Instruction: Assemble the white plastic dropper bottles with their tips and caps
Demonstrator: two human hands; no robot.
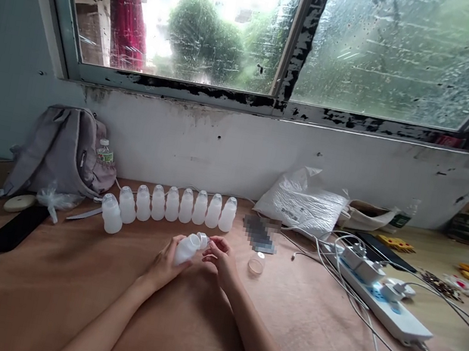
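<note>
A frosted white baby bottle (188,248) is tilted to the right in my left hand (166,263), whose fingers wrap round its body. My right hand (222,259) is at the bottle's clear neck end (203,241), with thumb and fingers pinched together; what lies between the fingertips is too small to make out. To the right of that hand, a clear domed cap (256,264) with a whitish piece beside it rests on the table. Behind my hands stands a row of several similar capped bottles (172,206), upright; the leftmost bottle (111,215) is nearer to me.
At the left are a grey backpack (56,144), a black flat case (12,230) and a plastic bag (58,199). A phone-like item (259,233) is partly blurred. A silver mailer (302,202), a white power strip (392,309) and trailing cables occupy the right side.
</note>
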